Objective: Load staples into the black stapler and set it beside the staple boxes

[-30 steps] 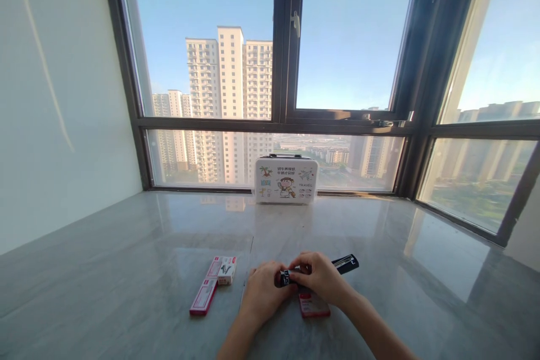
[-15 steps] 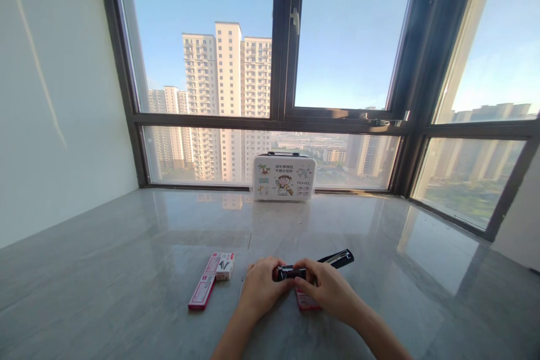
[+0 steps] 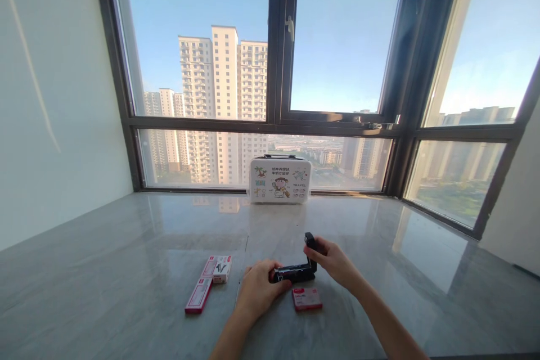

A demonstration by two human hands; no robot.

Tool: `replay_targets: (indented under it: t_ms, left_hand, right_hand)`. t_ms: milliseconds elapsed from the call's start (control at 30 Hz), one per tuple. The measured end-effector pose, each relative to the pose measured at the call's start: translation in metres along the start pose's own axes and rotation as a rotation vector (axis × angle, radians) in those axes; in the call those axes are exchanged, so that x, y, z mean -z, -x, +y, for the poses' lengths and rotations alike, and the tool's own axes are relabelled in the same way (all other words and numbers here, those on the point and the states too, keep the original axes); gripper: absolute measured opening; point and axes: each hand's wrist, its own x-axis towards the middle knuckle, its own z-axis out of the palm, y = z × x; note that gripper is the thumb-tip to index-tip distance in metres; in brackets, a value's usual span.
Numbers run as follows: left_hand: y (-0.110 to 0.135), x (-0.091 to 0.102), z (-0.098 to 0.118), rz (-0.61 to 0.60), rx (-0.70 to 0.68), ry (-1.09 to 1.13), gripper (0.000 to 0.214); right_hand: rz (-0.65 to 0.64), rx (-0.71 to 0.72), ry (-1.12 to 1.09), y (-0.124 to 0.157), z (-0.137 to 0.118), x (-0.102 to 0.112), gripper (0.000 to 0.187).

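Note:
A black stapler (image 3: 296, 273) lies on the grey stone surface, its upper arm raised nearly upright at the right end. My left hand (image 3: 259, 288) grips the left end of the stapler's base between thumb and fingers. At the top of the raised arm, my right hand (image 3: 328, 259) is closed with thumb and fingers around it. Just in front of the stapler sits a small red-and-white staple box (image 3: 307, 298), touched by neither hand. The inside of the stapler's base is too small to make out.
To the left lie two long pink-and-white boxes, the nearer one (image 3: 198, 295) end to end with the other, and a small white box (image 3: 222, 270) with a stapler picture. A white cartoon-printed case (image 3: 280, 181) stands against the window frame (image 3: 202, 124) at the back.
The stapler's upper arm, earlier slanting away to the right, now stands nearly upright. My right hand moved from the base to this arm, uncovering the staple box. My left hand stays on the base.

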Motion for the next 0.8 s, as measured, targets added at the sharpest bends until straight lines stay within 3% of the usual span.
replay_targets:
  t_ms: [133, 267, 500, 667, 800]
  left_hand:
    - [0.0, 0.001, 0.0, -0.005, 0.006, -0.019, 0.028]
    - [-0.001, 0.0, 0.001, -0.001, -0.007, -0.026, 0.023]
    - [0.003, 0.001, 0.007, 0.04, -0.016, 0.032, 0.038]
    - [0.017, -0.002, 0.023, -0.182, -0.261, 0.345, 0.067]
    - [0.026, -0.005, 0.038, -0.267, -0.376, 0.262, 0.069]
  right_hand:
    - [-0.105, 0.122, 0.406, -0.006, -0.013, -0.025, 0.039]
    - [-0.177, 0.147, 0.663, -0.006, -0.022, -0.031, 0.034]
    - [-0.169, 0.076, 0.661, -0.004, -0.017, 0.005, 0.033]
    - [-0.099, -0.062, 0.552, 0.021, 0.01, 0.02, 0.054]
    - [0.081, -0.126, 0.364, 0.043, 0.02, 0.01, 0.064]
